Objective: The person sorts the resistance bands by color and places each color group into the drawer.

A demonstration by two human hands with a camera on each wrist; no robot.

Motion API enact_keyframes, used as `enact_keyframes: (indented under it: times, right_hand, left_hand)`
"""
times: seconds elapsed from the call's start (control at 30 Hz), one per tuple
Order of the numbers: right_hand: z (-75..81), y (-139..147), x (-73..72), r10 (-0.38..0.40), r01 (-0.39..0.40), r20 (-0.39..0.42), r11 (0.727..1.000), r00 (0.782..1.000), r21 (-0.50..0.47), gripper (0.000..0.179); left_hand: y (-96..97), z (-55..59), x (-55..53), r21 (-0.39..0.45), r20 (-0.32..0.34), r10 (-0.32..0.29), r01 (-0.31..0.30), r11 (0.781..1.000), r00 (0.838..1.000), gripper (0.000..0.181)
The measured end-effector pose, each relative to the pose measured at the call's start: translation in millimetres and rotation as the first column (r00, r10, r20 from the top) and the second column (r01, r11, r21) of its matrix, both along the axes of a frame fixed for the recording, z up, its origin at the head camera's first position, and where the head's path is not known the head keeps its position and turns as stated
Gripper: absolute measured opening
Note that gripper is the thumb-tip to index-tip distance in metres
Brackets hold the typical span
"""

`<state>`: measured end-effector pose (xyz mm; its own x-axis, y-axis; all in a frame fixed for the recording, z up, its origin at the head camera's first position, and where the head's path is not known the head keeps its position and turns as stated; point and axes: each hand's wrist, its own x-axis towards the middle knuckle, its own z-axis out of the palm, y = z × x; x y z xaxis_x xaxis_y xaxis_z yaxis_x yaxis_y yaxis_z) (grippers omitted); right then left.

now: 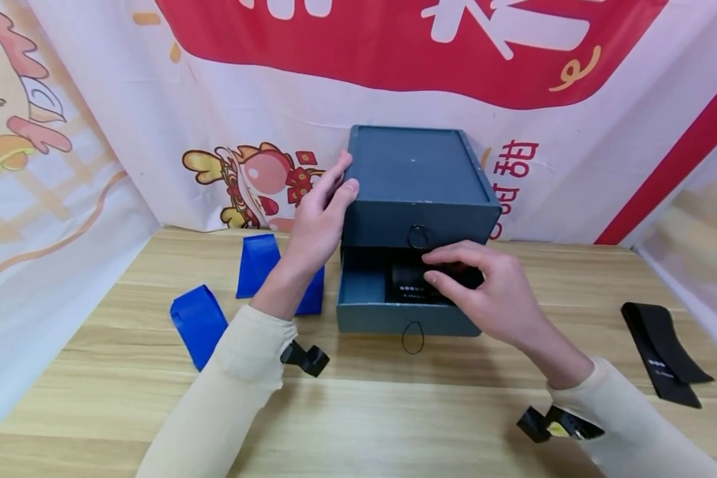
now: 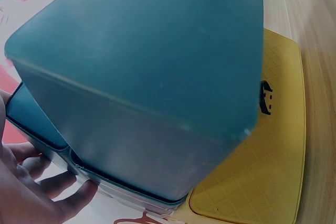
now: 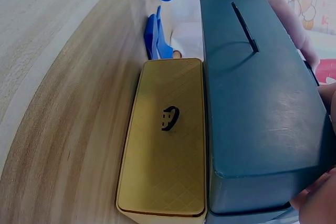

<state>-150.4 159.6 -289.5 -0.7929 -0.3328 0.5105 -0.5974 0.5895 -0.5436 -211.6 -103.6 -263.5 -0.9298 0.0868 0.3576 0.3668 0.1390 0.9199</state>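
Observation:
A blue-grey drawer box (image 1: 415, 166) stands on the table with its middle drawer (image 1: 370, 317) pulled out. Inside that drawer lies a folded black strap (image 1: 409, 282) with small white print. My right hand (image 1: 492, 282) reaches in over the drawer's right side, thumb and fingers around the strap; its far fingers are hidden. The left hand (image 1: 319, 222) rests against the left side of the box, thumb near the top edge, and its fingertips (image 2: 81, 198) touch the wall in the left wrist view. Below the open drawer, a yellow drawer front (image 3: 163, 145) shows in the right wrist view.
Blue folded straps (image 1: 200, 325) lie on the table to the left, partly behind the left forearm. Another black strap (image 1: 663, 352) lies at the far right. A printed cloth (image 1: 275, 99) hangs behind the box. Each drawer front has a black loop pull (image 1: 413, 338).

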Motion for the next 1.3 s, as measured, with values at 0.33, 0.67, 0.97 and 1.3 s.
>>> enact_keyframes:
  times: [0.33, 0.67, 0.97, 1.3]
  right_hand:
    - [8.5, 21, 1.2, 0.026, -0.02, 0.036, 0.987, 0.999, -0.16, 0.021]
    - [20.9, 64, 1.7, -0.013, 0.033, 0.082, 0.97, 0.997, -0.242, 0.027]
    - [21.2, 118, 1.8, -0.137, 0.174, 0.149, 0.945, 0.979, -0.277, 0.033]
    - [12.3, 189, -4.7, -0.248, 0.278, 0.136, 0.911, 0.959, -0.303, 0.036]
  left_hand:
    - [0.3, 0.4, 0.0, -0.001, 0.001, 0.001, -0.001, 1.0, 1.0, 0.056]
    - [-0.5, 1.0, 1.5, -0.011, 0.008, 0.01, -0.01, 1.0, 1.0, 0.055]
    - [1.6, -0.1, -0.6, -0.009, 0.004, 0.002, -0.002, 1.0, 1.0, 0.056]
    - [1.3, 0.9, 0.1, 0.004, 0.006, 0.004, -0.004, 1.0, 1.0, 0.055]
